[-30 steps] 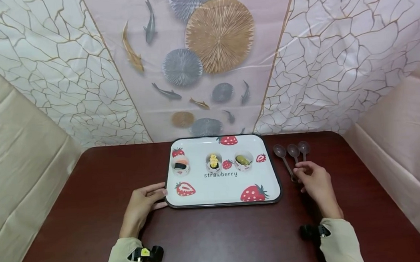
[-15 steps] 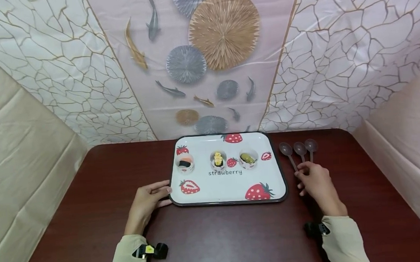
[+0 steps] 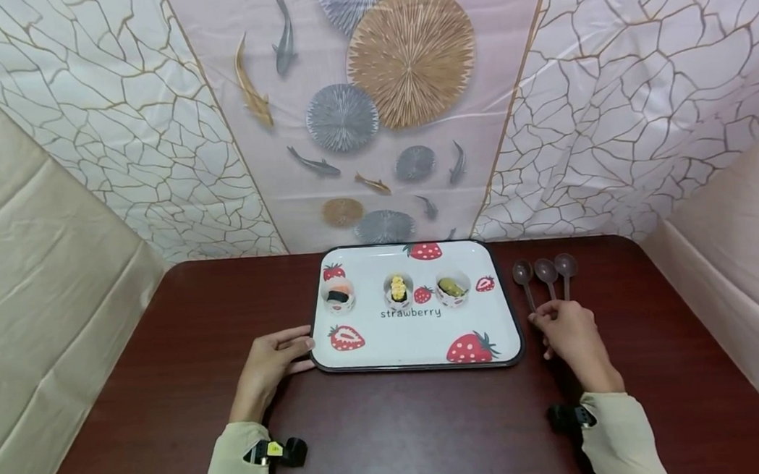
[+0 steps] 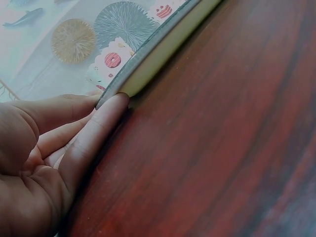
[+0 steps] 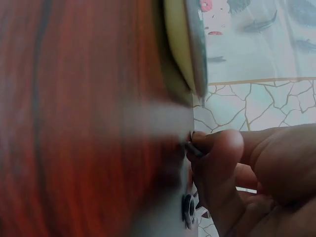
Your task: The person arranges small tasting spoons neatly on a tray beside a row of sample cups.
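Note:
The left hand grips the left edge of a white strawberry-print tray, thumb on the rim; in the left wrist view the fingertips are at its corner. The tray bears three small cups: salmon-coloured and black food, yellow-topped food and green food. Right of the tray, the right hand pinches the handle of the leftmost clear spoon. The middle spoon and right spoon lie alongside, handle ends hidden by the hand. In the right wrist view, thumb and finger pinch a dark handle end.
The dark red-brown table reaches a patterned cloth backdrop behind the tray. Beige padded panels stand at both sides. A black wrist device sits near the left sleeve, another near the right.
The head view has shifted slightly. The leftmost spoon has turned more upright, nearly parallel to the others, and the right hand's fingertips have moved onto its handle. The left hand stays on the tray.

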`<state>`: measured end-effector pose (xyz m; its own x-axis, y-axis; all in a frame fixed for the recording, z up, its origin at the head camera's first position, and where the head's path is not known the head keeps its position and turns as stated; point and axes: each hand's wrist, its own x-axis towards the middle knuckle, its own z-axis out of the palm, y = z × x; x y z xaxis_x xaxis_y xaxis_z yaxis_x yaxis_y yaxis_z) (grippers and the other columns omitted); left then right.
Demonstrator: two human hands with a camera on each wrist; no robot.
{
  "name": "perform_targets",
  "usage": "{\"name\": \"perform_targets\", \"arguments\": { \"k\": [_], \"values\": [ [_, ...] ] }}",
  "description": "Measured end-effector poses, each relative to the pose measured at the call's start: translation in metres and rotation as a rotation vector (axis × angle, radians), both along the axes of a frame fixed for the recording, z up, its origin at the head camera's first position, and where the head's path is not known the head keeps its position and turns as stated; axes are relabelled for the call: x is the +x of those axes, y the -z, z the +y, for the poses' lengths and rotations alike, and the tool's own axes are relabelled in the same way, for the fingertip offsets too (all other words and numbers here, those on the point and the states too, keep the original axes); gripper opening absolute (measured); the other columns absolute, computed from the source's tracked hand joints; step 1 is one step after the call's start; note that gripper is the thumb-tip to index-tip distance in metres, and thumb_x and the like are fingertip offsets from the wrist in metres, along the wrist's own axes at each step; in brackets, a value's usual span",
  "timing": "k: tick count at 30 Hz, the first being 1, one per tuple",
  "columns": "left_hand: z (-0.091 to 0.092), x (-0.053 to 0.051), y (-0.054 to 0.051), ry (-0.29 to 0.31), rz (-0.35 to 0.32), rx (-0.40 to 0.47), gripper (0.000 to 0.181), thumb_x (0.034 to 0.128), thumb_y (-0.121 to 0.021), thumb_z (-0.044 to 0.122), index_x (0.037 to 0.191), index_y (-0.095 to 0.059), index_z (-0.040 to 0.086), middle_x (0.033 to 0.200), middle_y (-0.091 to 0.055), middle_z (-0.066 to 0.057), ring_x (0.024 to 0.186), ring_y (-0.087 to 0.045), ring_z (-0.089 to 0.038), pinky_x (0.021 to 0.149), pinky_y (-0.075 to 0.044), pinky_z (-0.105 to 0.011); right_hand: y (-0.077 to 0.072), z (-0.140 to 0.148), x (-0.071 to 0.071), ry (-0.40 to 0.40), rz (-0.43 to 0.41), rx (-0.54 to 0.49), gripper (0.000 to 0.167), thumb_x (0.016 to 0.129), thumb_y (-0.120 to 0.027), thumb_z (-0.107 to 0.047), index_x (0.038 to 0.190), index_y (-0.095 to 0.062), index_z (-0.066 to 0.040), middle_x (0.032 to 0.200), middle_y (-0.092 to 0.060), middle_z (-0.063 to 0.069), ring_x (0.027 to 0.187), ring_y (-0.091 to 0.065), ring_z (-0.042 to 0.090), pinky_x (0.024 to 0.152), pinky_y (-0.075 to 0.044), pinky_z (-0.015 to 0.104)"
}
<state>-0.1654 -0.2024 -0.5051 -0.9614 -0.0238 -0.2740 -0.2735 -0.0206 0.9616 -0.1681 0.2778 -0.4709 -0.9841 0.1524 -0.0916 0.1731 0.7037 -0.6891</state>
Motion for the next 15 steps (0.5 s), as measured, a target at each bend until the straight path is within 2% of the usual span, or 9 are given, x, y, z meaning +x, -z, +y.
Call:
{"name": "perform_targets", "arguments": {
  "k": [6,15],
  "values": [
    [0.003,-0.002,-0.001,-0.001,0.004,0.001,0.042,0.099,-0.074,0.003,0.139,-0.065,-0.006,0.124,-0.073,-0.022,0.098,-0.075,-0.013,0.079,-0.068,-0.034,-0.005,0.006,-0.004,-0.011,0.011,-0.115,0.033,0.107,-0.062,-0.016,0.121,-0.066,0.014,0.071,-0.067,0.009,0.053,-0.07,0.022,0.052,-0.062,0.031],
    [0.001,0.0,0.0,0.006,0.009,-0.03,0.042,0.0995,-0.073,0.004,0.14,-0.064,-0.005,0.126,-0.072,-0.023,0.101,-0.074,-0.015,0.08,-0.068,-0.035,-0.014,0.004,-0.003,0.042,-0.012,-0.292,0.04,0.107,-0.064,-0.022,0.129,-0.064,0.011,0.074,-0.065,0.008,0.055,-0.069,0.019,0.059,-0.066,0.034]
  ]
}}
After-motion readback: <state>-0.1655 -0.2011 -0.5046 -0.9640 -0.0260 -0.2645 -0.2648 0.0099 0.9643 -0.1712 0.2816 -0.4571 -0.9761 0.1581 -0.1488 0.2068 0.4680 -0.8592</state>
